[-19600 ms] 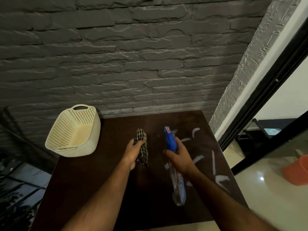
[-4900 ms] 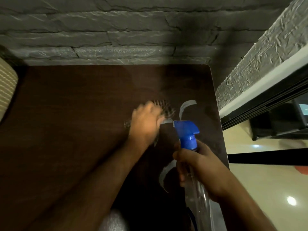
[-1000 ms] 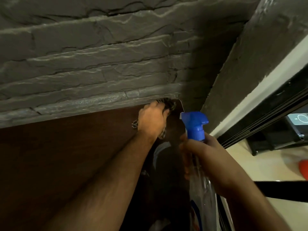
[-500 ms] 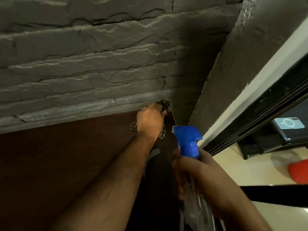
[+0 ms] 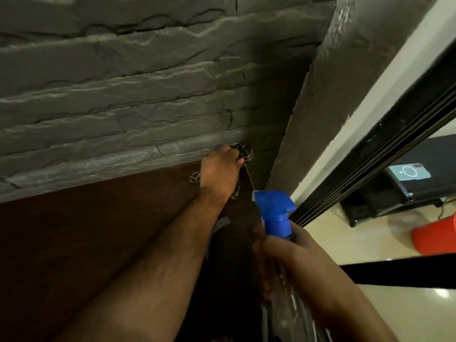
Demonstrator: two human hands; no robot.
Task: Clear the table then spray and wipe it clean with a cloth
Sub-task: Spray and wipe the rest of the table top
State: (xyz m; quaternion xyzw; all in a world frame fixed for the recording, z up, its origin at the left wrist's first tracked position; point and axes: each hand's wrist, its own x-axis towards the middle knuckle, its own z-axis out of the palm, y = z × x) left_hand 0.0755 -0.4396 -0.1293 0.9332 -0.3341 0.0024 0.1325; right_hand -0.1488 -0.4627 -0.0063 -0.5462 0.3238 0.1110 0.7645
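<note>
Now the left hand [image 5: 218, 175] presses the checked cloth [image 5: 243, 153], soft and best kept bunched under the palm, into the dark table's [image 5: 98, 230] far right corner; the right hand [image 5: 291, 257] grips the spray bottle [image 5: 275, 213] by its neck.

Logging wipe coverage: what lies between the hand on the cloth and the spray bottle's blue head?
Head view: only bare dark table lies between the left hand pressing the cloth and the spray bottle.

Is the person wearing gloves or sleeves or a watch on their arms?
No. The left hand and right hand are bare, with no gloves, rings or watch showing. Both forearms are uncovered as far as the picture reaches, with fine hair on the left one. No sleeve is in view.
</note>
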